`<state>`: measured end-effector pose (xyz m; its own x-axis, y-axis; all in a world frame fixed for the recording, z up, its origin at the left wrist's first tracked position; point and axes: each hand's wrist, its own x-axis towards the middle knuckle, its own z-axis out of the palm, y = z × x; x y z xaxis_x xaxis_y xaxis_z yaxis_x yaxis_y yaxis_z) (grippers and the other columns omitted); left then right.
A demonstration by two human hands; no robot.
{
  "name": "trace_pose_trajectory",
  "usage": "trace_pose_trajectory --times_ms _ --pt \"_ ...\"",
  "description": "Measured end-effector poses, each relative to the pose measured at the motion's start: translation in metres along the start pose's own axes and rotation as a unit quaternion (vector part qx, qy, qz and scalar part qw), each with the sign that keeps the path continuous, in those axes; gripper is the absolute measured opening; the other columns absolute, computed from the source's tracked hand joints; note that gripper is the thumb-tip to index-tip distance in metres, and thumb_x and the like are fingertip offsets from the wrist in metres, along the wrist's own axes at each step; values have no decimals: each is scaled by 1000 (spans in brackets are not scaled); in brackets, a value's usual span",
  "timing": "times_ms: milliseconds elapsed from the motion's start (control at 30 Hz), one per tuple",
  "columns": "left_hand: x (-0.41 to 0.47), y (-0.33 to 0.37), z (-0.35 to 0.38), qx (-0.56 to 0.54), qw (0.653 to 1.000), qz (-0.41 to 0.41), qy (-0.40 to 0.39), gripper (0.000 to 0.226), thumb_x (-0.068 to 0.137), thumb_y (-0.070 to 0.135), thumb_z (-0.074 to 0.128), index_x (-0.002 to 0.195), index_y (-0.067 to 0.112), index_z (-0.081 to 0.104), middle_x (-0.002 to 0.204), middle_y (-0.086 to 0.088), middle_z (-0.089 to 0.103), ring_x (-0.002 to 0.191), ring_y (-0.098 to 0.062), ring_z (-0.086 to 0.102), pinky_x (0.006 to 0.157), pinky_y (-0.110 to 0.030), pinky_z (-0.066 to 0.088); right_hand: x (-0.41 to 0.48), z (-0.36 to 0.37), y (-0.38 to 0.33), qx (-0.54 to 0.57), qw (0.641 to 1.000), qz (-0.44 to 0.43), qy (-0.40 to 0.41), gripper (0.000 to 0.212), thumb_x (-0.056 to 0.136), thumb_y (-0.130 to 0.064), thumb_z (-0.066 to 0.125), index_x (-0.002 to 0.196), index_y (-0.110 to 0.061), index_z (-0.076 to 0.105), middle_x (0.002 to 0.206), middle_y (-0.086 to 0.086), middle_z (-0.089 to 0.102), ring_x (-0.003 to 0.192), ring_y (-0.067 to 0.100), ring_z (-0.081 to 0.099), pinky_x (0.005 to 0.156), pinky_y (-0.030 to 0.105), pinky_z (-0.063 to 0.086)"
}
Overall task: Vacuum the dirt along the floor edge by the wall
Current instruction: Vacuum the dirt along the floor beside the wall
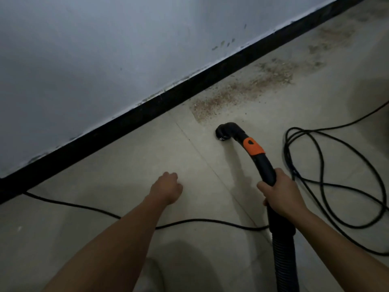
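My right hand [281, 191] grips the black vacuum tube [266, 165], which has an orange collar. The tube bends down to a black nozzle [223, 131] resting on the pale tiled floor. A band of brownish sawdust-like dirt [237, 93] lies along the black skirting board [168, 102], starting just beyond the nozzle and running up to the right. My left hand [167, 187] hovers over the bare floor to the left of the tube with its fingers curled in, holding nothing. The ribbed hose [284, 249] runs down under my right forearm.
A black power cord [322, 165] lies in loose loops on the floor right of the tube. Another stretch of cord [88, 207] crosses the floor under my arms toward the wall. The grey-white wall [105, 49] fills the upper left.
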<state>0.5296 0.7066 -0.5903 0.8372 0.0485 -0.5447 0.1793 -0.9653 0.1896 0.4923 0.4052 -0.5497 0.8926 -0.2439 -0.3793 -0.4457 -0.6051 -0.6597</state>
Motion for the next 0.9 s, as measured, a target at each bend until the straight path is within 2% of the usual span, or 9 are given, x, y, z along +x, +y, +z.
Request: trace_pose_trajectory --times_ms 100,200,333,433,600,733,900 --pt "21 9 4 -10 999 27 37 40 98 30 42 130 7 47 131 -16 43 119 -31 44 94 -37 40 27 10 -14 -2 1000 -6 14 20 85 -25 64 97 -16 51 78 8 64 51 20 67 44 27 48" --pt "41 10 5 -1 997 49 60 44 98 32 42 134 6 42 140 -18 35 127 -33 35 100 -41 36 55 21 -35 -2 1000 -7 27 23 85 -28 64 99 -16 50 79 7 64 48 16 66 41 23 43" --pt "70 7 3 6 995 55 81 57 100 39 34 147 8 24 156 -22 9 143 -37 10 113 -45 20 92 28 -69 6 1000 -8 22 20 84 -25 65 95 -17 51 78 9 65 41 13 64 36 19 42" --pt "88 -2 7 31 993 73 86 62 101 41 27 153 13 8 159 -20 -5 146 -38 -2 117 -46 8 112 30 -92 -5 1000 -5 20 17 83 -21 66 91 -18 51 76 11 65 41 15 64 40 23 45" --pt "126 2 1 35 987 64 146 61 101 42 22 153 15 7 159 -21 -3 145 -39 -3 118 -47 4 148 32 -115 -23 999 -23 5 16 83 -21 66 89 -20 50 73 10 65 43 17 65 43 25 45" --pt "141 4 7 52 980 65 179 63 100 45 13 153 16 2 159 -20 -8 145 -38 -11 118 -46 -5 169 34 -111 -13 999 -44 -18 18 84 -19 66 94 -15 53 73 12 66 47 21 67 49 31 50" --pt "143 2 3 64 981 70 169 64 98 50 7 153 19 -4 159 -15 -15 145 -33 -19 118 -42 -9 171 34 -120 2 996 -63 -58 17 84 -16 67 93 -15 53 73 13 67 47 22 67 50 30 48"
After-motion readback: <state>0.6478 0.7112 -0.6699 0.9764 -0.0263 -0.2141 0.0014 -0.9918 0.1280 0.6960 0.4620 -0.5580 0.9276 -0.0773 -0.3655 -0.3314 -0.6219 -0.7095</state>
